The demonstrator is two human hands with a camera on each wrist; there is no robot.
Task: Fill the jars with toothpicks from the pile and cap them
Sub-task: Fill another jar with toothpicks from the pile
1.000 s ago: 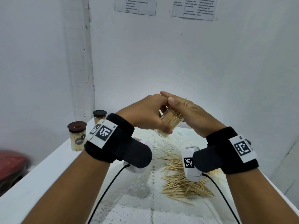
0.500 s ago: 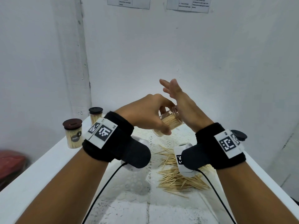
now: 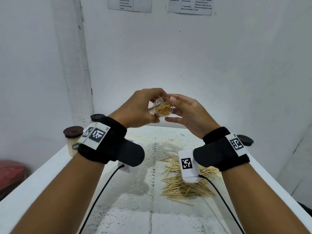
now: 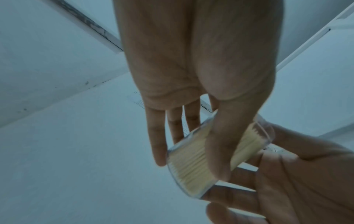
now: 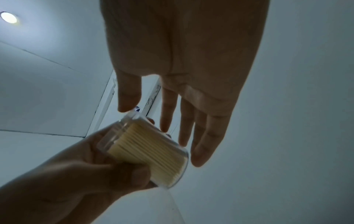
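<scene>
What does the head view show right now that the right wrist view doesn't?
Only the head view shows the toothpick pile on the table, two capped jars at the table's left edge, a loose dark cap behind the right wrist, and the open jar mouth with toothpick tips. Only the right wrist view shows the ceiling light and the jar's side with the toothpicks lying lengthwise. Both show the left hand gripping the clear jar and the right hand open beside it.
</scene>
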